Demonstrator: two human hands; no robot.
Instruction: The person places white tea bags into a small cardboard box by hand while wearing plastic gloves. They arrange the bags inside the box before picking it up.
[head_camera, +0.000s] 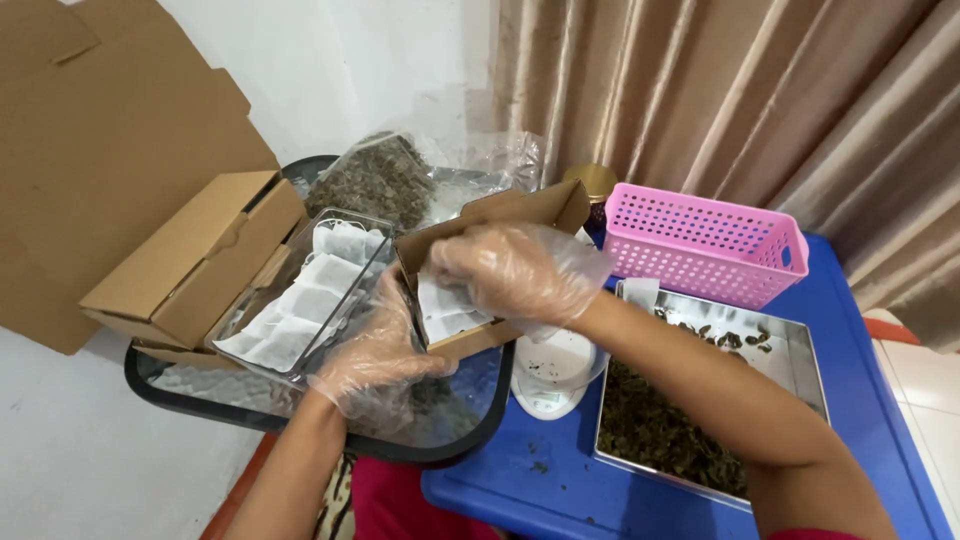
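Gloved hands load an open cardboard box (480, 262) with white tea sachets (447, 308).
The left hand (375, 355) grips the tilted box; the right hand (510, 270) presses sachets inside, and they may slide out.

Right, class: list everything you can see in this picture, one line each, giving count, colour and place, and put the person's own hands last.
small box: one, brown, held at centre, white bags inside
clear tub: one, transparent, on the tray, white bags inside
closed box: one, brown, left on the tray
tray: one, black-rimmed, left
leaf bag: one, clear, behind the boxes
basket: one, pink, right rear
metal pan: one, silver, right, dried leaves inside
scale: one, white, centre
table: one, blue
left hand: gloved, grip under the small box
right hand: gloved, inside the small box
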